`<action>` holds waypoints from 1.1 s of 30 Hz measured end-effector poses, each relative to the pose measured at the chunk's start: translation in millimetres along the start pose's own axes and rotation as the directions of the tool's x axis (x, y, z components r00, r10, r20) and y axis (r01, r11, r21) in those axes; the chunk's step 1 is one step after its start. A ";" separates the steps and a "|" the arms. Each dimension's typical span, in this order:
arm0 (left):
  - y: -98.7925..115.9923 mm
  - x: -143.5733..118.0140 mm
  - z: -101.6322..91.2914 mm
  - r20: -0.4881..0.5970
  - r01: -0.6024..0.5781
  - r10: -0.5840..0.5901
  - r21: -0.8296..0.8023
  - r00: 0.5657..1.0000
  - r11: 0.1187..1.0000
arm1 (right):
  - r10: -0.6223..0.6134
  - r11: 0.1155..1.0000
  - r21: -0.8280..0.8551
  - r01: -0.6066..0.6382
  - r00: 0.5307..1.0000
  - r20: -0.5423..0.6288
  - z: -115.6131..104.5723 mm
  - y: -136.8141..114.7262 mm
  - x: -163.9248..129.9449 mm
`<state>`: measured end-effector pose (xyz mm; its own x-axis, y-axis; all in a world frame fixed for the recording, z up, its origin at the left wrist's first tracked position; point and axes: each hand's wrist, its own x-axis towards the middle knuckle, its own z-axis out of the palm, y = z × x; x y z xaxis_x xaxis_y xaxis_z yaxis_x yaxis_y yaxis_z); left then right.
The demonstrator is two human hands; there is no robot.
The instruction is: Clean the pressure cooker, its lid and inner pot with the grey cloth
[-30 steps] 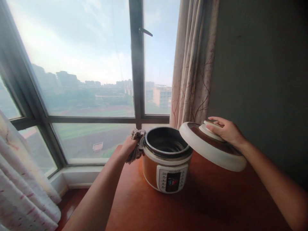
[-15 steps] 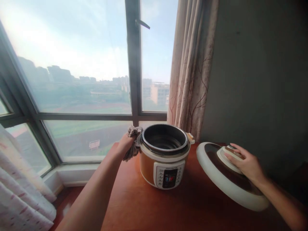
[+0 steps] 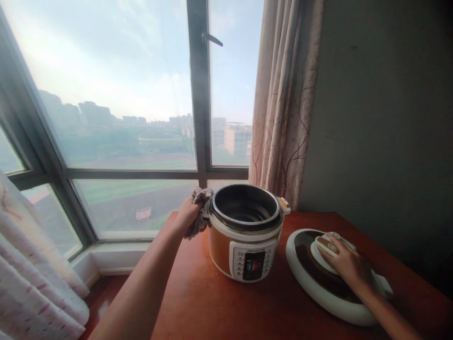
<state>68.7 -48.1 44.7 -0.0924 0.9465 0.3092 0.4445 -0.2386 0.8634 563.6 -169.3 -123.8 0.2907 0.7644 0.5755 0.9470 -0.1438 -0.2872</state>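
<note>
An electric pressure cooker (image 3: 219, 243) in brown and white stands uncovered, its dark inner pot (image 3: 244, 210) showing no food that I can make out. At its left side handle, my left hand (image 3: 188, 212) is closed round a crumpled grey cloth (image 3: 198, 222). The cloth touches the cooker's side; whether the hand also grips the handle is hidden. The round white and brown lid (image 3: 300, 278) rests top side up on the table, to the right of the cooker. My right hand (image 3: 348, 264) is over the lid's raised knob, its fingers round it.
The reddish-brown wooden table (image 3: 198, 311) carries both cooker and lid. Behind it are a large window (image 3: 134, 118) and a hanging curtain (image 3: 283, 104). A dark wall (image 3: 382, 118) rises at the right, and a patterned white curtain (image 3: 31, 264) hangs at the lower left.
My right hand has lowered the lid from a tilted position above the table to lying on it. The left hand keeps the cloth against the cooker; the view has shifted slightly.
</note>
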 end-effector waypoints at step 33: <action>73.8 -13.1 0.4 0.208 -0.268 0.171 0.709 0.963 0.652 | -0.069 0.883 0.468 -0.048 0.971 0.230 -79.9 -188.1 93.0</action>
<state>103.1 -78.1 104.3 0.1719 0.9161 0.3623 0.9463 -0.2557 0.1977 423.4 -121.5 44.9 0.1855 0.8965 0.4025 0.7579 0.1302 -0.6393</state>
